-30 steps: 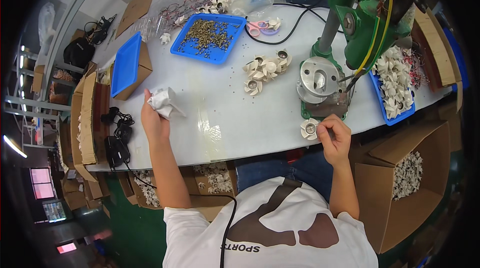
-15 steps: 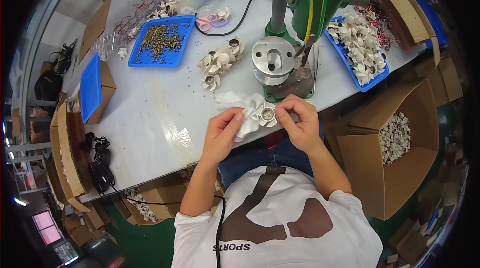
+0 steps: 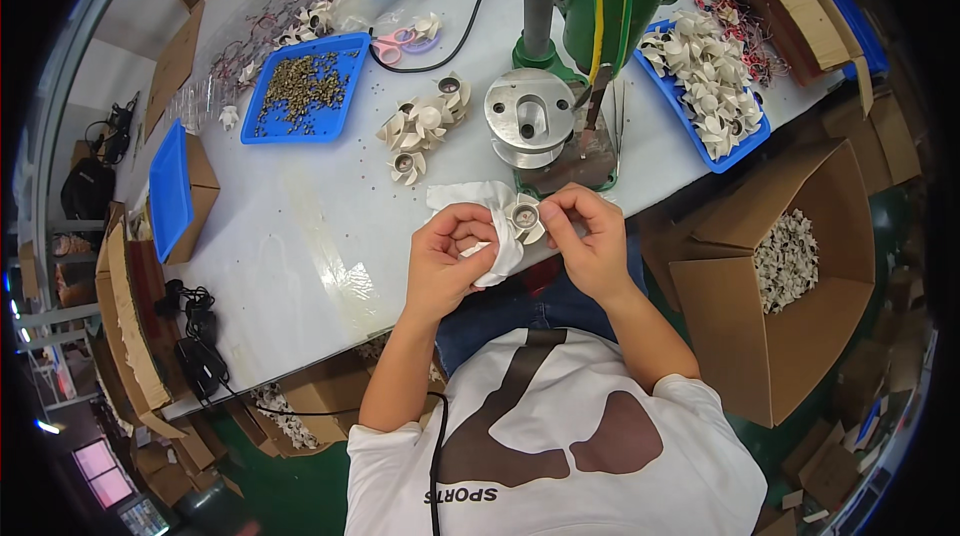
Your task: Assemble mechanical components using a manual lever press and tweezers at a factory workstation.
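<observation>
At the front edge of the table my left hand (image 3: 448, 258) is closed on a white cloth (image 3: 508, 241), which is bunched over its fingers and spreads onto the tabletop. A small white fan wheel (image 3: 525, 218) with a round metal-lined hub rests against the cloth, hub facing up. My right hand (image 3: 592, 244) pinches the wheel's right edge between thumb and forefinger. Just beyond stands a green bench press (image 3: 620, 11) with a round metal fixture (image 3: 530, 116). Left of the fixture lies a cluster of several white fan wheels (image 3: 422, 126).
A blue tray (image 3: 345, 101) holds small brass-coloured parts. Pink-and-purple scissors (image 3: 390, 46) lie near a black cable. Another blue tray (image 3: 722, 164), heaped with fan wheels, stands at the right. A cardboard box (image 3: 730, 336) with white parts is below the table's right side.
My left fingers have curled further round the cloth, drawing it up beside the fan wheel. My right hand stays at the wheel's edge. The whole view has shifted slightly.
</observation>
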`<act>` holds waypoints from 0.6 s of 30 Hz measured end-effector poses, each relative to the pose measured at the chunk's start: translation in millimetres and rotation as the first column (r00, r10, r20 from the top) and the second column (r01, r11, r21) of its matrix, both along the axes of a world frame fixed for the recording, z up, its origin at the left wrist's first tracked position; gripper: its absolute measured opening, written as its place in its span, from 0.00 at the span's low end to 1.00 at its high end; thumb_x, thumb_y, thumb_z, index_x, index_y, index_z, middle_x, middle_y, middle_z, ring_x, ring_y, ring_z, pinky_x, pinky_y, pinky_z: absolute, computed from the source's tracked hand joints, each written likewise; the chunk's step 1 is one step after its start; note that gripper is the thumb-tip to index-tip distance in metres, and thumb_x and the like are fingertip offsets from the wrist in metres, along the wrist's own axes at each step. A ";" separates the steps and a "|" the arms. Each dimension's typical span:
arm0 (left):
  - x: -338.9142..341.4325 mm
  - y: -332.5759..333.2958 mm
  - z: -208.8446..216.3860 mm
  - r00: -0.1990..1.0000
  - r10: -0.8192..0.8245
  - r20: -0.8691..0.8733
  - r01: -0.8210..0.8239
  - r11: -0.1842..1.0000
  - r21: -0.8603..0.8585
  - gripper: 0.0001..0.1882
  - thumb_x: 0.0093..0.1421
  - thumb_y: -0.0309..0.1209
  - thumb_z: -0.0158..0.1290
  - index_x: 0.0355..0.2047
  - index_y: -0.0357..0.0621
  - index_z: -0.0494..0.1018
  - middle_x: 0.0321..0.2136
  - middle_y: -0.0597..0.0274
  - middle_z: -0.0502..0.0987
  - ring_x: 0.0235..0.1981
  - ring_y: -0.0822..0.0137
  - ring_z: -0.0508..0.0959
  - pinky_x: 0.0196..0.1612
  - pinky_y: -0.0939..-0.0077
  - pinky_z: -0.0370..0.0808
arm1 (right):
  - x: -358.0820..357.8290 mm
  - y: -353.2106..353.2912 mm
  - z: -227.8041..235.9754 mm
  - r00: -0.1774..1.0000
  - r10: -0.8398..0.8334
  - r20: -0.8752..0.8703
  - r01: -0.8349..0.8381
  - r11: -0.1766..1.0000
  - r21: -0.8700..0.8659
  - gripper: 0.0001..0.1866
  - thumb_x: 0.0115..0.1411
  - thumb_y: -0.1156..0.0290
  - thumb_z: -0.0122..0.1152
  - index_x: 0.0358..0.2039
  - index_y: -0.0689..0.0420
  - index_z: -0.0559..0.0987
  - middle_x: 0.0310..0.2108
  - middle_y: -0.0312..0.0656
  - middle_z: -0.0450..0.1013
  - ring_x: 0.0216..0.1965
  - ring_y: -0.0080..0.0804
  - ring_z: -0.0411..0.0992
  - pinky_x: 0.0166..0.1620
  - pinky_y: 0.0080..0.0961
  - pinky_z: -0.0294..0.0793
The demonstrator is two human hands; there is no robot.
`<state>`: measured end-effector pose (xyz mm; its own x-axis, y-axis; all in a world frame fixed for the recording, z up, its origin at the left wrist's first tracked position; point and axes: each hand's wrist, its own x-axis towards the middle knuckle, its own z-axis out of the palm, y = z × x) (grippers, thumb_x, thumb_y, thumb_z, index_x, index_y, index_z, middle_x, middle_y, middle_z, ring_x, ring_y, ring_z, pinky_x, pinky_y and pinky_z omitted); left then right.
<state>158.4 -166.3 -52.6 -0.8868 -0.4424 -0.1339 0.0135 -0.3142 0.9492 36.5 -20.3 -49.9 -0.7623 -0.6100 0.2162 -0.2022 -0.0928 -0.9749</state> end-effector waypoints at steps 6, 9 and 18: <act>-9.4 13.8 0.6 0.995 0.100 -0.013 -0.100 0.986 -0.136 0.18 0.51 0.18 0.58 0.44 0.36 0.73 0.27 0.64 0.73 0.23 0.78 0.68 0.26 0.88 0.66 | 8.0 -4.7 -3.8 0.995 -0.053 0.088 0.053 0.999 -0.002 0.02 0.58 0.80 0.60 0.29 0.65 0.77 0.24 0.37 0.72 0.23 0.24 0.63 0.29 0.18 0.64; -12.8 11.6 1.1 0.996 0.076 -0.041 -0.084 0.963 -0.256 0.17 0.51 0.20 0.59 0.42 0.36 0.74 0.26 0.65 0.71 0.24 0.77 0.67 0.27 0.87 0.65 | 7.6 -3.9 -3.5 0.997 -0.039 0.073 0.040 0.999 -0.009 0.02 0.58 0.80 0.60 0.29 0.65 0.77 0.24 0.37 0.72 0.23 0.24 0.63 0.29 0.18 0.64; -18.2 -0.6 -5.6 0.969 -0.221 -0.109 0.132 0.841 -0.525 0.12 0.52 0.26 0.60 0.36 0.34 0.76 0.25 0.65 0.71 0.24 0.72 0.65 0.27 0.82 0.62 | 6.4 -5.1 3.4 0.996 0.006 -0.087 -0.010 0.999 -0.046 0.02 0.58 0.80 0.60 0.28 0.64 0.77 0.25 0.38 0.72 0.23 0.24 0.63 0.29 0.18 0.64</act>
